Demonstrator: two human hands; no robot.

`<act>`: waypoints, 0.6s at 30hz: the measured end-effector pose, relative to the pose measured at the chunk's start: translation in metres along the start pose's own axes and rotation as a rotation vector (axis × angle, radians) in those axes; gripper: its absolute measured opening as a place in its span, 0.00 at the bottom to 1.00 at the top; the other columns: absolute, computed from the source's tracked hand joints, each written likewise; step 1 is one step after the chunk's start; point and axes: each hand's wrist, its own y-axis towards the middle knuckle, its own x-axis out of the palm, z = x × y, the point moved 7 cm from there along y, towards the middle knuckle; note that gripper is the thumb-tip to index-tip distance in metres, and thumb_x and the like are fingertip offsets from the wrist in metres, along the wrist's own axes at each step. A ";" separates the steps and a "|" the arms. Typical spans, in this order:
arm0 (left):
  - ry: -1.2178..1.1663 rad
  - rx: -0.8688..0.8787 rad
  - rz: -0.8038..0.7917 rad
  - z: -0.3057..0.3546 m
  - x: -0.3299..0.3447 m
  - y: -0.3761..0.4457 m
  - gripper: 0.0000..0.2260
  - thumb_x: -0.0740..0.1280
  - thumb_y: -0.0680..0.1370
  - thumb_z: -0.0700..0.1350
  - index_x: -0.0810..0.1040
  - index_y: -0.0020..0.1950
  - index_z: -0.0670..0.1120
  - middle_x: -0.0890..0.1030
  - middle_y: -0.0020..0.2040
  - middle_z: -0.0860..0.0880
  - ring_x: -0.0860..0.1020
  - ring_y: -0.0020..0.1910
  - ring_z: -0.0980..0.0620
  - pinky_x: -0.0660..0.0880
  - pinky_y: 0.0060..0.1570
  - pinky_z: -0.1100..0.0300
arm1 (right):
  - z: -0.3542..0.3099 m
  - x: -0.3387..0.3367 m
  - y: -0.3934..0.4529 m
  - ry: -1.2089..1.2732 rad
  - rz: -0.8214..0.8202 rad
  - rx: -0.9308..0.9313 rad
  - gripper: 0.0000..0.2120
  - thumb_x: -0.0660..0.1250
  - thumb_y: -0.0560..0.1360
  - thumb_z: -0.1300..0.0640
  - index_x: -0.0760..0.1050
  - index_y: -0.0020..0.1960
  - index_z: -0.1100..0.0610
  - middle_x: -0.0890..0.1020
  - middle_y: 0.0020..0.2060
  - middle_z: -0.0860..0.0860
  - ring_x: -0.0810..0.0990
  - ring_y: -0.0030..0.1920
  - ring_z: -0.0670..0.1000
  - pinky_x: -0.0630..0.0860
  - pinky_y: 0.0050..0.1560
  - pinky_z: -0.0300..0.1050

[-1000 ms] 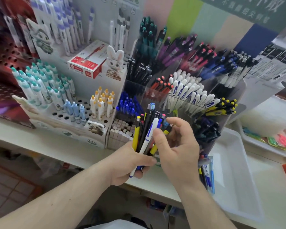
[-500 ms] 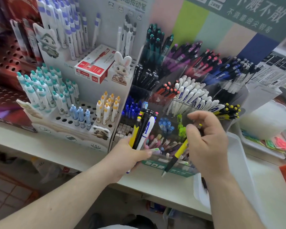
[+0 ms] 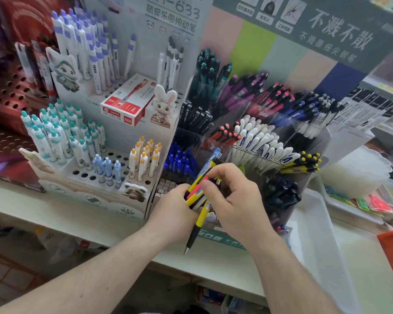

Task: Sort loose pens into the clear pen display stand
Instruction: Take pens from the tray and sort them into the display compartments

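— What writing are you making out?

— A green header board is showing "不溅不散" in large pale characters, with a smaller line under it that is blurring out. The white card behind the left rack is reading "633" above a row of Chinese characters. The red and white box is carrying print too small to read.

— And the hands?

— Both are meeting in front of the clear pen display stand. The left hand is curling its fingers round a bundle of loose pens, holding it slanted up to the right. The right hand is curling over the bundle from the right, thumb pressing on the pens. A yellow pen with a black tip is hanging point down between the two hands.

— Anything hard to tell?

— The right hand's fingertips are hiding behind the bundle, so which pen they are pinching I cannot tell. The stand's lower front compartments are sitting behind both hands.
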 end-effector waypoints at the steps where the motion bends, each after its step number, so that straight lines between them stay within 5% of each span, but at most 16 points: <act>1: -0.004 -0.001 -0.013 0.001 0.002 0.000 0.13 0.79 0.68 0.50 0.78 0.47 0.53 0.83 0.39 0.53 0.81 0.40 0.54 0.79 0.42 0.55 | 0.003 0.000 0.001 0.023 -0.006 0.033 0.05 0.69 0.78 0.55 0.73 0.47 0.49 0.78 0.32 0.50 0.75 0.30 0.51 0.75 0.34 0.52; 5: -0.042 0.012 -0.037 0.005 0.008 0.001 0.15 0.79 0.69 0.47 0.77 0.49 0.54 0.83 0.39 0.57 0.80 0.37 0.63 0.74 0.38 0.65 | 0.007 -0.007 0.005 0.053 -0.028 0.069 0.07 0.68 0.78 0.58 0.72 0.44 0.50 0.77 0.30 0.54 0.71 0.27 0.53 0.73 0.30 0.52; 12: -0.147 0.020 -0.149 0.015 0.019 0.002 0.14 0.75 0.74 0.41 0.77 0.54 0.56 0.84 0.45 0.58 0.82 0.45 0.62 0.79 0.47 0.63 | 0.006 -0.054 0.013 0.174 0.105 0.004 0.13 0.67 0.75 0.70 0.73 0.40 0.54 0.73 0.28 0.47 0.67 0.26 0.42 0.65 0.25 0.38; 14: -0.227 -0.021 -0.136 0.013 0.018 -0.002 0.14 0.74 0.74 0.39 0.77 0.54 0.54 0.85 0.42 0.58 0.82 0.41 0.62 0.78 0.41 0.67 | 0.010 -0.076 0.015 0.233 0.214 0.015 0.13 0.67 0.75 0.68 0.74 0.38 0.51 0.73 0.26 0.44 0.66 0.25 0.44 0.64 0.25 0.37; 18: -0.418 -0.084 -0.129 0.013 0.015 -0.004 0.14 0.74 0.75 0.41 0.77 0.58 0.51 0.84 0.38 0.56 0.84 0.37 0.57 0.77 0.39 0.58 | 0.019 -0.117 0.012 0.296 0.448 0.049 0.10 0.64 0.72 0.59 0.79 0.38 0.47 0.74 0.24 0.46 0.69 0.24 0.48 0.66 0.24 0.39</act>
